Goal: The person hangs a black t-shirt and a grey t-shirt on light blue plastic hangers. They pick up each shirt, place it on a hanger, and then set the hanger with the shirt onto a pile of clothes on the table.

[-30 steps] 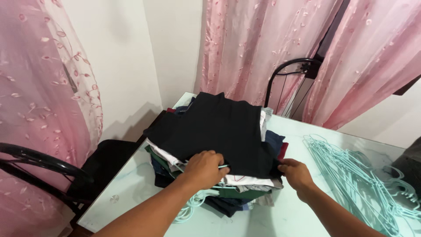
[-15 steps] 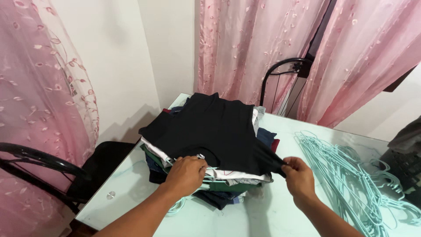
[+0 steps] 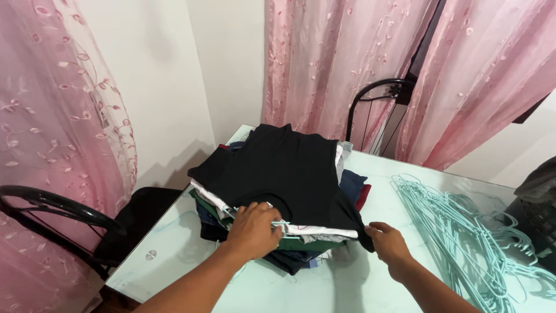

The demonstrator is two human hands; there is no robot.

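A black shirt [image 3: 289,171] lies spread on top of a stack of folded clothes [image 3: 301,246] on a glass table [image 3: 174,255]. My left hand [image 3: 253,230] is closed at the shirt's collar, gripping the hook of a pale green hanger [image 3: 280,224] that sits inside the shirt. My right hand [image 3: 387,242] pinches the shirt's near right corner, by the shoulder, at the edge of the stack.
A heap of pale green hangers [image 3: 463,226] lies on the right of the table. Black metal chairs stand at the left [image 3: 58,211] and behind the table [image 3: 376,93]. Pink curtains [image 3: 347,64] hang behind; a dark basket [image 3: 536,208] is at far right.
My right hand has moved down and slightly left, pulling the shirt's corner over the stack's edge. My left hand stays at the collar with the hanger hook.
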